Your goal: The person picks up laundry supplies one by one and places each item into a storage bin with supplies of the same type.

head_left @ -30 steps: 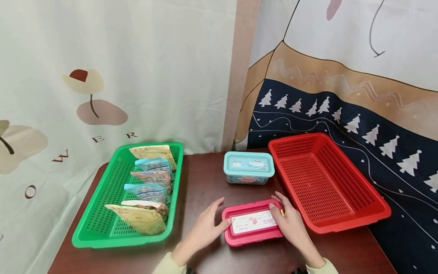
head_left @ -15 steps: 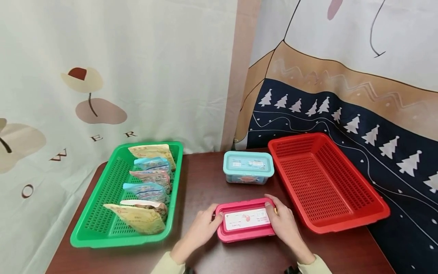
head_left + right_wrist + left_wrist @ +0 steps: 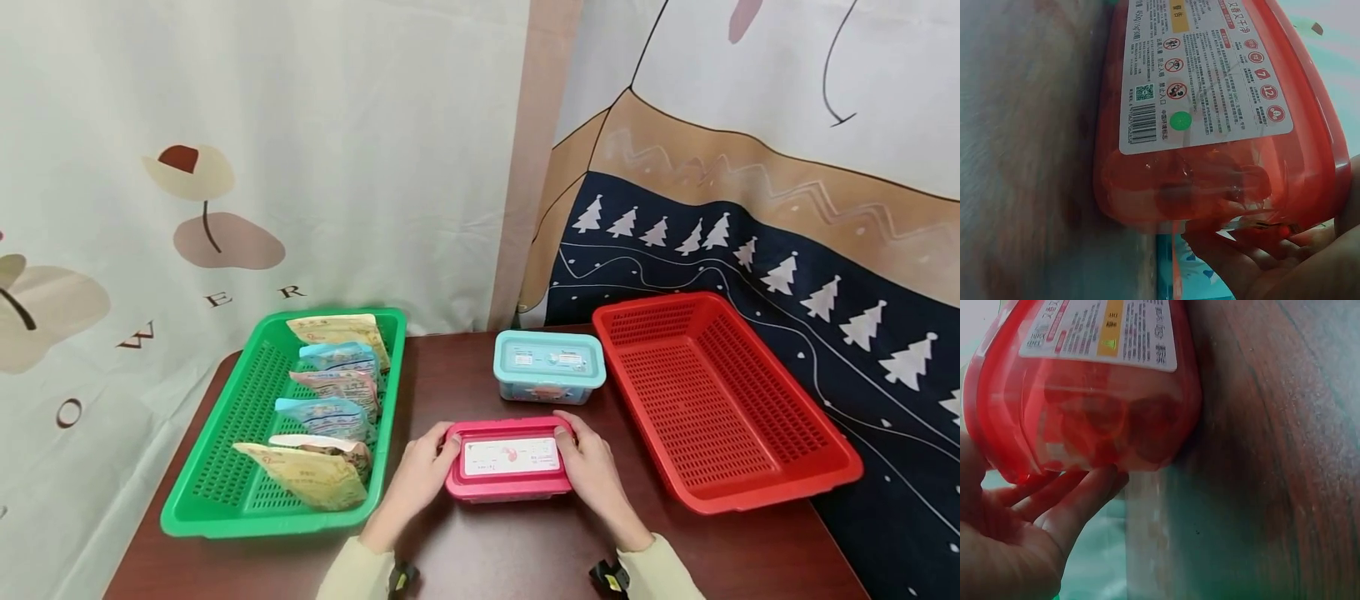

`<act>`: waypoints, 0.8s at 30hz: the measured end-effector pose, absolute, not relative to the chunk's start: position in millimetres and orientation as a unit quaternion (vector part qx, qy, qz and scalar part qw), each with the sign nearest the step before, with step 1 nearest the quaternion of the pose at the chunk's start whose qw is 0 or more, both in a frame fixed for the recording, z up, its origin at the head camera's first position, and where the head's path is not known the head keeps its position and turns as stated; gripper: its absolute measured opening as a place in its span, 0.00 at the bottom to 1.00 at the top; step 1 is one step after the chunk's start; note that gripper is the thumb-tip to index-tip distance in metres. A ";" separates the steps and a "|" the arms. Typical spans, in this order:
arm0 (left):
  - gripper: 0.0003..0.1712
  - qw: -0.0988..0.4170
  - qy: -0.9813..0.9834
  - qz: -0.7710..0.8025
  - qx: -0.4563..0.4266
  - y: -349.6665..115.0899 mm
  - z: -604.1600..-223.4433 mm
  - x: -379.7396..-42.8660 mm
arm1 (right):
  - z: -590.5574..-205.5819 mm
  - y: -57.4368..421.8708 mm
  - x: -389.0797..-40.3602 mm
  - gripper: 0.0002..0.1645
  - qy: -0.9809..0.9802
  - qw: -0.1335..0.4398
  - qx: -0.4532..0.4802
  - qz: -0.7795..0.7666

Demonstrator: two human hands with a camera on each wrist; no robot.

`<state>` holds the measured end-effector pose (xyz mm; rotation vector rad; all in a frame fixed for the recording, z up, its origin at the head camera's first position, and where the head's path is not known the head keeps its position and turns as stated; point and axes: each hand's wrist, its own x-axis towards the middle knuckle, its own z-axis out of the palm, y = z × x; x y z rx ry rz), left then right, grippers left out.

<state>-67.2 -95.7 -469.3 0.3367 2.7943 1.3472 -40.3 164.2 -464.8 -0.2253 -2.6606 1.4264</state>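
A pinkish-red lidded plastic box [image 3: 512, 492] sits at the front middle of the table, its long side facing me. Its lid carries a white label, and through the translucent wall rounded pieces show inside. My left hand [image 3: 422, 471] holds the left end, thumb at the lid's edge and fingers round the side. At the opposite end my right hand [image 3: 596, 471] grips the box the same way. The wrist views show the printed white label [image 3: 1204, 75] on the box's front wall, and fingers [image 3: 1075, 494] against its end. Behind it stands a light blue lidded box [image 3: 550, 364].
On the left, a green basket [image 3: 172, 500] holds several upright pouches [image 3: 311, 475] in yellow, blue and pink. A red basket [image 3: 847, 467] stands slanted at the right, its perforated floor visible. Patterned curtains [image 3: 375, 167] hang behind the dark brown table [image 3: 510, 567].
The red box has shifted left and turned to lie straighter across the table. My hands moved with it, and the left hand has closed from touching its edge to holding its end.
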 end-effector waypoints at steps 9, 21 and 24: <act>0.22 -0.014 0.867 0.495 0.053 -90.4 -471.3 -60.9 | -463.8 161.7 -41.7 0.27 -0.861 0.039 -0.084 0.500; 0.35 -0.008 0.850 0.525 0.041 -82.0 -468.6 -35.4 | -462.0 164.7 -18.6 0.37 -0.836 0.026 -0.063 0.544; 0.36 -0.002 0.853 0.521 0.037 -82.3 -471.8 -32.1 | -462.3 162.8 -15.0 0.35 -0.839 0.016 -0.076 0.539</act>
